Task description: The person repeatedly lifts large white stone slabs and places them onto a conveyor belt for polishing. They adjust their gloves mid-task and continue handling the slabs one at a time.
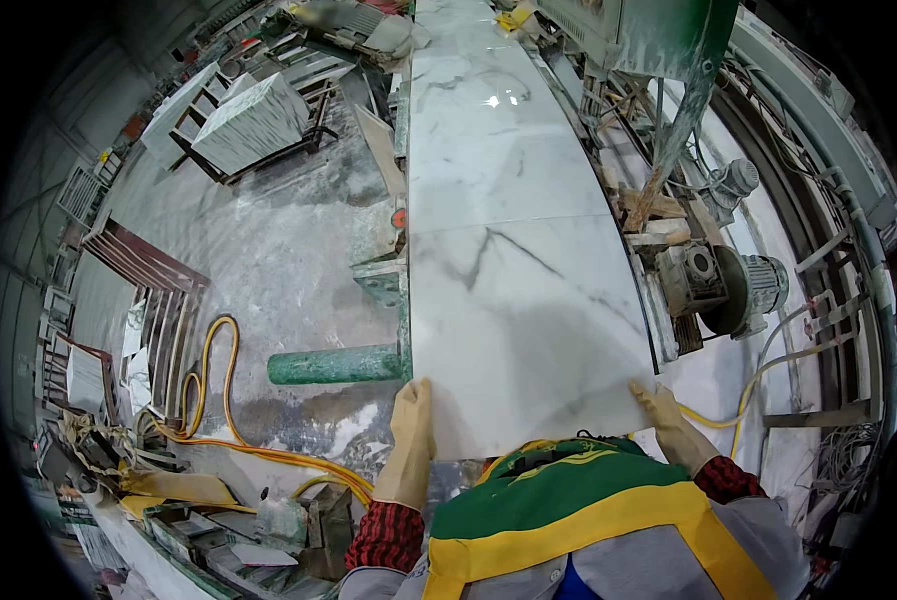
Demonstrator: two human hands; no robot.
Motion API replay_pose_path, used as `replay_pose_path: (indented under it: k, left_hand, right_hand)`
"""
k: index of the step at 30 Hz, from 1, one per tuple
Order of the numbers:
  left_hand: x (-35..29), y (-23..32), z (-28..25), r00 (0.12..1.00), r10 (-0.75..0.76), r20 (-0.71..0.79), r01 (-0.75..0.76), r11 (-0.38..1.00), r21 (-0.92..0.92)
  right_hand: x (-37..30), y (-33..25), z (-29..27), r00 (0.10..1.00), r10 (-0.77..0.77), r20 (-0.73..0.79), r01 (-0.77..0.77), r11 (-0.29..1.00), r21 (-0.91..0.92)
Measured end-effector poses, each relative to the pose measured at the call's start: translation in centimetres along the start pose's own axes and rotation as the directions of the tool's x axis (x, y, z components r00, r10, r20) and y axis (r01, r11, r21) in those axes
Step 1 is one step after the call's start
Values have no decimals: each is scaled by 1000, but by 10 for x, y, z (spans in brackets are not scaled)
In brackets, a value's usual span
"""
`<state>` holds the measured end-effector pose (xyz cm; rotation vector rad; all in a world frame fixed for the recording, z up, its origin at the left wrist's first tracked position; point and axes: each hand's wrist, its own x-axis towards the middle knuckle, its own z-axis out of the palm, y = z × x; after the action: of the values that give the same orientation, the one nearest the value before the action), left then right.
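Note:
A polished white marble slab point(539, 330) with grey veins lies flat in front of me, its near end close to my apron point(559, 500). My left hand point(412, 430), in a cream rubber glove, is closed on the slab's left edge near that end. On the opposite edge my right hand point(672, 425), gloved alike, grips the right side by the near corner. The fingertips of both hands are partly hidden at the edges. Beyond a thin seam, another marble slab point(509, 150) lies in line with the near one, carrying bright light reflections.
An electric motor point(764, 290) with a gearbox stands close by the line's right side. A green cylinder point(334, 365) juts out leftward. Yellow hoses point(269, 455) curl over the floor at left. Marble stacks point(259, 120) rest on racks farther back. Scrap pieces point(264, 555) lie at lower left.

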<state>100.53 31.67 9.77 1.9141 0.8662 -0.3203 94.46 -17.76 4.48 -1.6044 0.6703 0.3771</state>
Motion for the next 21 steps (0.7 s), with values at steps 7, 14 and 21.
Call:
replay_pose_path:
  k: [7, 14, 21]
  left_hand:
    - [-6, 20, -7, 995, -19, 102, 20, 1000, -5]
    - [-9, 26, 6, 996, -46, -75, 27, 973, -230]
    - [13, 11, 15, 993, -35, -112, -5, 941, -339]
  right_hand:
    - [-17, -24, 13, 998, 22, 51, -31, 982, 186]
    - [-28, -55, 18, 991, 81, 105, -103, 969, 225]
    - [-23, -61, 16, 987, 62, 149, -91, 977, 193]
